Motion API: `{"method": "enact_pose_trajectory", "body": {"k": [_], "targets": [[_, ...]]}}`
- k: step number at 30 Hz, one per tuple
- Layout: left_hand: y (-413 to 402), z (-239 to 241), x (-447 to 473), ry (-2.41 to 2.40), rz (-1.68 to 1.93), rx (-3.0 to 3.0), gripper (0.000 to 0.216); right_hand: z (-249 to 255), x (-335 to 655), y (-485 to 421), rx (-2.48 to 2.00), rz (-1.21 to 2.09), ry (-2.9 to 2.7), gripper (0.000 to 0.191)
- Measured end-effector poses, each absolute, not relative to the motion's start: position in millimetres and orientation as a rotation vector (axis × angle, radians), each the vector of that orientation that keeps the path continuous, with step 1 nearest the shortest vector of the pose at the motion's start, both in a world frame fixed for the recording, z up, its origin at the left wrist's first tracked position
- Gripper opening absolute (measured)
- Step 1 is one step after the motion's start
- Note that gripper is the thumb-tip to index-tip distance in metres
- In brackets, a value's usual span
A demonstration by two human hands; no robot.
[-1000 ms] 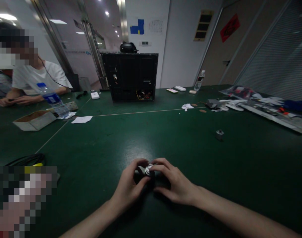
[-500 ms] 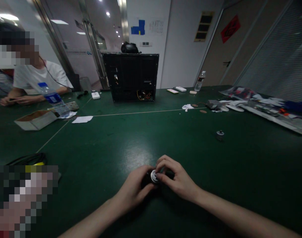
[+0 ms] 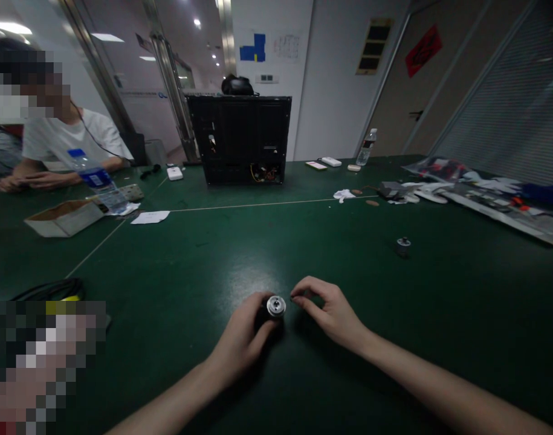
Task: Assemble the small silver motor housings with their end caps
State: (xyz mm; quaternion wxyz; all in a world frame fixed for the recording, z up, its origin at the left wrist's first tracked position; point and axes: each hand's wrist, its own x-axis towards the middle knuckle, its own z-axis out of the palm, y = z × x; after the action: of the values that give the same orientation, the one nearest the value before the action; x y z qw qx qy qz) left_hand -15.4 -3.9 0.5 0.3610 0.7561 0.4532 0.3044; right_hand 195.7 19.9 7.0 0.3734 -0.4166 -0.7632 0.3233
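My left hand is closed around a small round metal part, its ringed silver top facing up and its dark side partly hidden by my fingers. Just to the right, apart from that part, my right hand makes a pinch. A tiny dark piece shows at those fingertips, too small to name. Farther off on the green table stands another small cylindrical metal part with a stub on top.
A large black panel-like case stands at the back. On the left are a tilted water bottle, an open box, paper and a coiled cable. A person sits behind them. Clutter fills a tray at right.
My right hand has drawn back from the round metal part, uncovering its top, with a tiny dark piece at the fingertips. My left hand has shifted slightly left and away with the part.
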Motion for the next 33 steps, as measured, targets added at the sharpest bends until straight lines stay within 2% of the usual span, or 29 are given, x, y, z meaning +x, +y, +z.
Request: {"method": "enact_pose_trajectory", "body": {"k": [6,15,21,24,28,33], "targets": [[-2,0,-15,1.223,0.81,1.917,0.034,-6,198,28,-1.1,0.674,-2.298,0.009],[-5,5,-13,1.234,0.823,1.898,0.038,-3,197,25,-1.136,0.685,-2.255,0.01],[-7,0,-13,1.208,0.84,1.884,0.05,1,189,16,-1.013,0.793,-2.206,0.046],[-8,-2,-13,1.173,0.873,1.912,0.055,-1,182,13,-0.926,0.776,-2.265,0.055],[-9,-2,-14,1.165,0.884,1.95,0.064,-3,177,14,-0.924,0.743,-2.249,0.046],[-10,0,-14,1.209,0.828,1.897,0.064,12,186,22,-1.036,0.611,-2.109,0.033]]}}
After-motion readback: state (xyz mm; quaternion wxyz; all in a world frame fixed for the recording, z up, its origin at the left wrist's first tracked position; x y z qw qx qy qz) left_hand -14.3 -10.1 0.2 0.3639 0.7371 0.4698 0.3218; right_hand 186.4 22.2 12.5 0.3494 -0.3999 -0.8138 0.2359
